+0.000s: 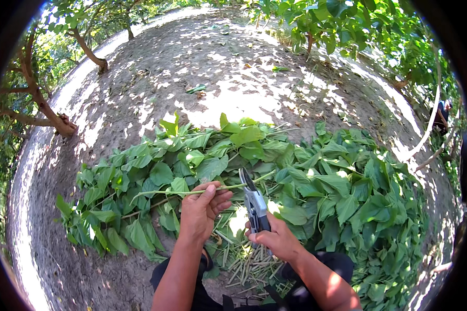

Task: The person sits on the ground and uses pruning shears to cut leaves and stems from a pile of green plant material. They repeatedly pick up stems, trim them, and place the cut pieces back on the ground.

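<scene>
A worker sits low before a broad heap of leafy green branches [347, 199], which spreads beyond both hands, curves round to the right of the right hand [276, 239] and crowds in just under the tools. Cut stalk pieces [244, 267] litter the ground between the forearms, nearer the body than either hand, with dark-trousered knees [337, 264] on both sides. Shade-dappled soil [155, 72] stretches ahead of the hands to trees — one forked trunk [45, 106] stands far to the left hand's side — while another person [443, 115] is partly visible, well off to the right.

The left hand [200, 210] pinches a slim green stem [232, 186] between thumb and fingers; the right hand grips the handles of the pruning shears [256, 203]. The stem runs crosswise, its long axis roughly left to right, the thin end drooping slightly left of the left hand and the other end rising past the blades. The shears point away from the body, their blades at the stem — whether fully closed, one cannot tell.
</scene>
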`<state>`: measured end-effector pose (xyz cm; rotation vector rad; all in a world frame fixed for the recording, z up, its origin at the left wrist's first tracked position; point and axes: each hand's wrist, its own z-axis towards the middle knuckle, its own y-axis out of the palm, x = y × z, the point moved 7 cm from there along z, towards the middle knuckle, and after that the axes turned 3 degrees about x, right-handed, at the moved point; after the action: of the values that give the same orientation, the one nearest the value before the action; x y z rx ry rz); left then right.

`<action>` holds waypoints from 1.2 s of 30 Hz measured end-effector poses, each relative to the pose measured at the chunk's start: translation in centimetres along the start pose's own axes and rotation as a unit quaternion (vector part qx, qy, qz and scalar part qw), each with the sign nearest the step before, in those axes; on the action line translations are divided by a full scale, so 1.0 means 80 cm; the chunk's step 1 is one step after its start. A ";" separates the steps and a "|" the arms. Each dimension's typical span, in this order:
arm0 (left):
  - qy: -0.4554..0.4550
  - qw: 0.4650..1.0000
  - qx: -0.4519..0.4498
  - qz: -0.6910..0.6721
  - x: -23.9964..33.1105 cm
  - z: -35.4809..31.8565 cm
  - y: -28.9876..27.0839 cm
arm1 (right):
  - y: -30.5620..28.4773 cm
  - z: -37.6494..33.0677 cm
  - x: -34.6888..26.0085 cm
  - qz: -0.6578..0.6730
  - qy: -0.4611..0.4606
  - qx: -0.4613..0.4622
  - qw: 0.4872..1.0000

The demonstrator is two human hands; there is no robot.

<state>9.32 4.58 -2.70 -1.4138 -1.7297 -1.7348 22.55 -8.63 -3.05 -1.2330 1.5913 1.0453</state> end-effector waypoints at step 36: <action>0.068 0.995 0.067 -0.026 0.022 0.007 -0.030 | 0.018 -0.006 -0.001 -0.079 -0.003 -0.047 0.996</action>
<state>6.83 6.32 -2.85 -1.1774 -1.7861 -1.6647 21.14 -8.80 -2.65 -1.3929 1.4288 1.0307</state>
